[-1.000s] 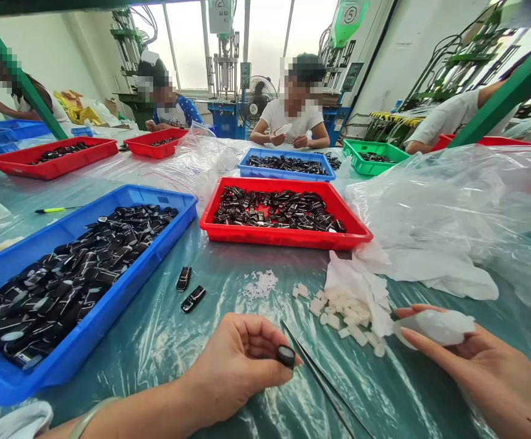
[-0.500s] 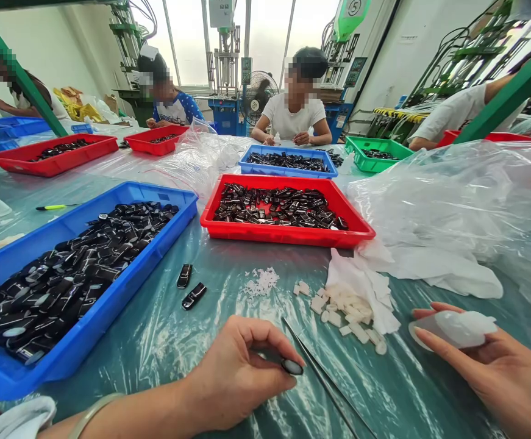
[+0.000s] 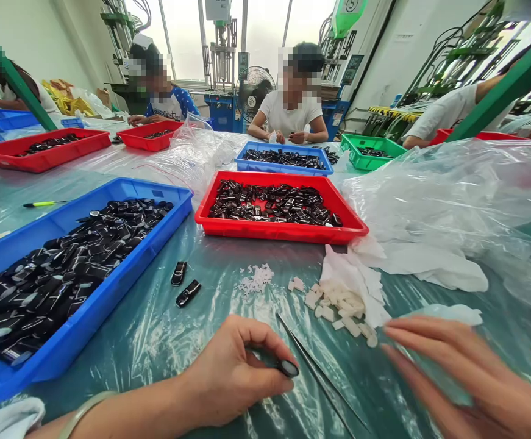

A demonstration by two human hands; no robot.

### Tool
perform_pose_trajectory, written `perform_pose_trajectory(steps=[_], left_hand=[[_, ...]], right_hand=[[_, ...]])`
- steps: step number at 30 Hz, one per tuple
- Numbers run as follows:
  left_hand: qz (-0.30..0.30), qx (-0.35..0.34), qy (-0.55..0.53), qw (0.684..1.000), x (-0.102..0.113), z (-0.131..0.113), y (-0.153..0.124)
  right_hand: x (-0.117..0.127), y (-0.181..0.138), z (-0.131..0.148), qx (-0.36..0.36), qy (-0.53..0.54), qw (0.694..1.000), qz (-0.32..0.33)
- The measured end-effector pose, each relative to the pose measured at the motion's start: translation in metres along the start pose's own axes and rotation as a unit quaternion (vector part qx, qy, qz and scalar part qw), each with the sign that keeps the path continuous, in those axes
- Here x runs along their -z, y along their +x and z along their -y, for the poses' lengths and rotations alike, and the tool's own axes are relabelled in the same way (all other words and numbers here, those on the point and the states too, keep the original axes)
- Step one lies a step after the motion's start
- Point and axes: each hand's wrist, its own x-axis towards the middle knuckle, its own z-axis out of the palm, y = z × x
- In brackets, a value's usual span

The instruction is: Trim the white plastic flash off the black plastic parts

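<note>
My left hand [image 3: 235,372] pinches a small black plastic part [image 3: 288,367] between thumb and forefinger, its grey oval end turned toward me. Just right of it lie metal tweezers [image 3: 315,370] on the plastic-covered table. My right hand [image 3: 470,372], blurred by motion, has its fingers stretched out and holds nothing that I can see. Behind those fingers a translucent squeeze bottle [image 3: 452,314] lies on its side, partly hidden. Small whitish pads [image 3: 338,308] sit on a white cloth [image 3: 354,283], with white scraps [image 3: 256,278] to their left. Two black parts [image 3: 188,293] rest farther left.
A blue tray [image 3: 155,241] heaped with black parts fills the left side. Ahead stands a red tray [image 3: 283,231] of similar parts, with a smaller blue tray [image 3: 283,167] behind it. Clear plastic sheeting [image 3: 452,189] bunches at the right. Several co-workers sit around the table.
My right hand has let go of the squeeze bottle, which now lies on the table, and has moved left toward the pads. The left hand still pinches the black part.
</note>
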Motion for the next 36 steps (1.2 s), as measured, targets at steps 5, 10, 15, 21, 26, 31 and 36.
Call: perform_pose_trajectory(steps=[5, 10, 15, 21, 26, 31, 36], left_hand=[[-0.032, -0.045, 0.036, 0.998, 0.003, 0.003, 0.001], [0.003, -0.021, 0.004, 1.0, 0.002, 0.001, 0.004], [-0.006, -0.018, 0.049, 0.999, 0.0, 0.001, 0.004], [-0.01, -0.033, 0.105, 0.994, -0.001, 0.003, 0.004], [-0.002, -0.034, 0.111, 0.993, -0.001, 0.002, 0.004], [0.017, -0.019, 0.088, 0.996, -0.001, 0.003, 0.005], [0.021, 0.0, 0.057, 0.998, -0.002, 0.002, 0.007]], right_hand=[[-0.031, 0.034, 0.032, 0.097, -0.01, 0.99, 0.105], [-0.046, 0.032, 0.027, 0.098, -0.067, 0.987, 0.113], [-0.053, 0.028, 0.025, 0.095, -0.114, 0.984, 0.101], [-0.054, 0.027, 0.026, 0.093, -0.116, 0.984, 0.098], [-0.05, 0.028, 0.023, 0.103, -0.094, 0.984, 0.107], [-0.051, 0.029, 0.019, 0.112, -0.087, 0.983, 0.112], [-0.051, 0.028, 0.016, 0.138, -0.084, 0.982, 0.102]])
